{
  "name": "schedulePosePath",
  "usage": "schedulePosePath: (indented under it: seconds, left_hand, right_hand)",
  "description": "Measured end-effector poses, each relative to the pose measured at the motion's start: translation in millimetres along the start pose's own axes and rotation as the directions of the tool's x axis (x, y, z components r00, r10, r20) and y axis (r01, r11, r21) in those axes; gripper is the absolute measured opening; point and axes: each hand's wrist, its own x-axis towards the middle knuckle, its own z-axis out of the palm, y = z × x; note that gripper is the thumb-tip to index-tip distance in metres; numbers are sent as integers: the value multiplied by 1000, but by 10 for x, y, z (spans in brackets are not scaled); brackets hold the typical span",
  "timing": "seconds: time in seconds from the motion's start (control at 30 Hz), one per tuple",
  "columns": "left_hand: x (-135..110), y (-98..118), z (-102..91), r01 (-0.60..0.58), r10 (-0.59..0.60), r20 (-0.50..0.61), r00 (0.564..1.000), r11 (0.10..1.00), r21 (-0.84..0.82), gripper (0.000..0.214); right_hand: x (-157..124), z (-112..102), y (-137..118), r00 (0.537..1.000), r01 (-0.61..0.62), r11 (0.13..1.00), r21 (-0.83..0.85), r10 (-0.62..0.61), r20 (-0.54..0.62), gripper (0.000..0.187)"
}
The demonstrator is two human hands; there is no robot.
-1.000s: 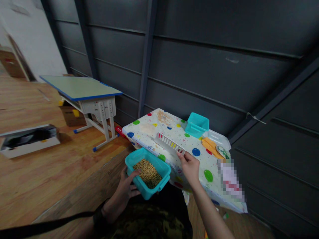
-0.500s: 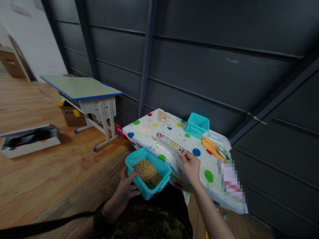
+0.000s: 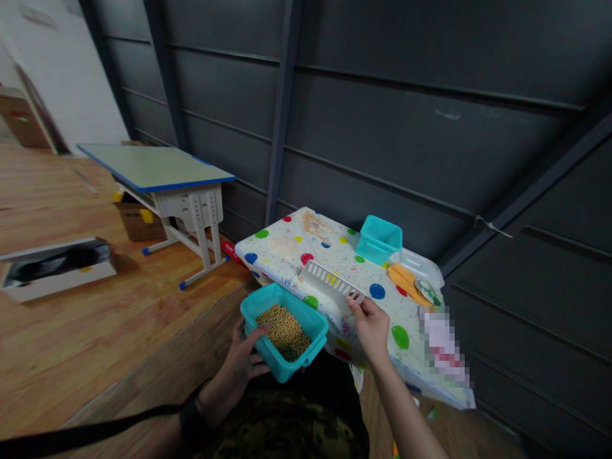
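down at lower centre, the left hand [image 3: 243, 363] grips one teal tub [image 3: 284, 331] of beans off the table's [image 3: 287, 245] near edge. right hand [image 3: 370, 325] pinches one white slotted lid [image 3: 329, 284] lying on the table. a second teal tub [image 3: 380, 239], empty, stands mid-frame behind.

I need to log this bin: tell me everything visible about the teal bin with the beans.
The teal bin is a small rectangular tub, plastic by its look, open-topped with a rolled rim. Tan beans cover its bottom. The left hand grips its near side, thumb over the rim, holding it tilted off the near edge of the dotted table.
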Motion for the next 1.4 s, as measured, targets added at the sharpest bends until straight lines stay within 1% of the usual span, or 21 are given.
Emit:
schedulePosePath:
  seconds: [0.17,0.37,0.47,0.57,0.7,0.9,0.97,1.13,1.2,1.3,1.4]
  left_hand:
    - [18,-6,-12,8,-9,12,1000,1000,11,109]
    - [-5,15,-3,-3,3,17,1000,1000,8,96]
    - [-10,11,-2,0,0,5,1000,1000,14,92]
    - [-3,-1,-3,-15,15,8,1000,1000,12,91]
    - [-13,9,8,-5,5,1,1000,1000,10,91]
    - [-28,23,19,-9,9,15,1000,1000,-14,93]
    - [-25,21,18,-18,19,9,1000,1000,-9,94]
    - [-33,27,23,-8,8,5,1000,1000,14,93]
    - [-34,27,23,-9,9,11,1000,1000,8,93]
    - [-18,17,17,-8,8,6,1000,1000,9,94]
    - [5,6,7,-3,3,1,1000,1000,26,96]
  right_hand:
    - [-55,-29,-1,1000,10,1000,-4,-10,3,53]
    - [-107,-31,-37,999,18,1000,-9,-18,36,52]
    - [-127,-28,-69,999,16,1000,-27,-15,32,53]
    - [-152,-29,-110,1000,24,999,-48,-24,14,56]
    - [-188,-34,-153,999,36,997,-62,-34,29,58]
    - [-227,-42,-152,999,23,999,-43,-21,39,55]
    - [-231,-48,-140,999,19,999,-39,-18,26,54]
    - [-219,-66,-120,996,50,997,-53,-53,-68,59]
    - [-217,-69,-117,995,60,997,-57,-64,-77,60]
    - [-223,-54,-110,996,57,996,-66,-61,-58,59]
    - [-207,-17,-97,999,42,998,-55,-42,1,58]
